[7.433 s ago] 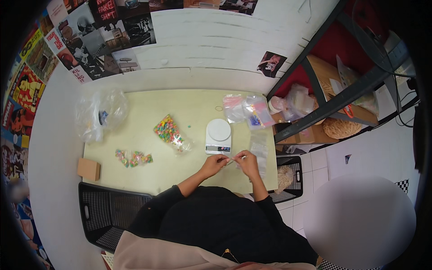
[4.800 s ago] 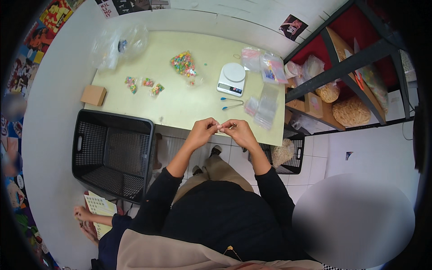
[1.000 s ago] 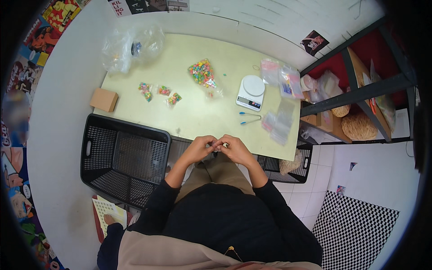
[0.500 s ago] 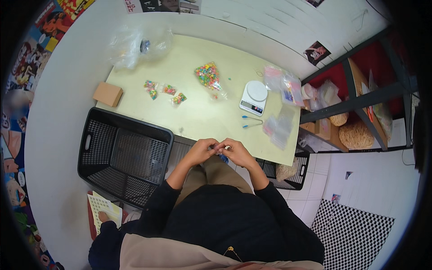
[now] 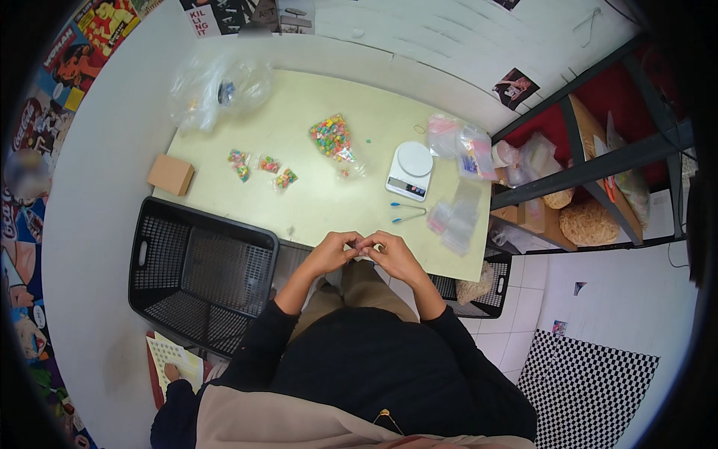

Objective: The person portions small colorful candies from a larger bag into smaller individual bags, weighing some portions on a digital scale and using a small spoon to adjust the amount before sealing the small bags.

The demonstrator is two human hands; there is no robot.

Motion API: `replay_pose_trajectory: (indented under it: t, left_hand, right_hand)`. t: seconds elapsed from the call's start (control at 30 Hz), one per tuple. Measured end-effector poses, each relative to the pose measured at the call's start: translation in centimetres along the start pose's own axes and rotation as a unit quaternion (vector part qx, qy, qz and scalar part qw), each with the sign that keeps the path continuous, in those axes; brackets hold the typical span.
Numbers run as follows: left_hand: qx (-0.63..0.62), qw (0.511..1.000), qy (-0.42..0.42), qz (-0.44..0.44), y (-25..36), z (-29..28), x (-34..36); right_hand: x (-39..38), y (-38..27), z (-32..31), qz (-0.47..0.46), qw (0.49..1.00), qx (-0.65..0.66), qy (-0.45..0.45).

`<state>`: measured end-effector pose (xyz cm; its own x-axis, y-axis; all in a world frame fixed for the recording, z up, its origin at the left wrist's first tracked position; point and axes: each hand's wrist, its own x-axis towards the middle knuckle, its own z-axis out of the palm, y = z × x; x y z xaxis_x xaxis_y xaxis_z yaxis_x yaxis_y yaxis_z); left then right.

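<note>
Left hand (image 5: 329, 254), right hand (image 5: 393, 258): pinching together, bodyward of the scale (image 5: 415, 160), contents unclear from here; loosening could be dropping anything held.

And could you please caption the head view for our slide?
Left hand and right hand together by a table with colourful packets, scale and tongs.

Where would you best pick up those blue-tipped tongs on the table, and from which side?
The tongs look best gripped just left of their bend, from above and the near side, with the right hand. They lie spread, blue tips pointing left, and clear bags close to the bend crowd the right.
</note>
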<state>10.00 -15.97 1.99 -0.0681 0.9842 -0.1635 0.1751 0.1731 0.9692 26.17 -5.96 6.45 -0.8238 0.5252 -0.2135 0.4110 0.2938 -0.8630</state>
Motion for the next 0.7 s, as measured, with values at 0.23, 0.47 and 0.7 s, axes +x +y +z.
replay_pose_trajectory:
  t: [0.23,0.47,0.7]
  left_hand:
    - [-0.089,0.996,-0.023,0.014,1.6,0.2,4.1]
    - [-0.152,0.976,-0.157,-0.004,2.5,-0.3,8.4]
    - [-0.132,0.977,-0.152,-0.069,1.9,0.4,10.7]
  right_hand:
    - [1.6,0.4,-4.2,-0.046,0.994,-0.072,0.071]
    - [4.7,2.2,-8.4,-0.131,0.991,-0.003,-0.039]
    - [6.4,0.0,-10.0,-0.060,0.992,-0.108,0.014]
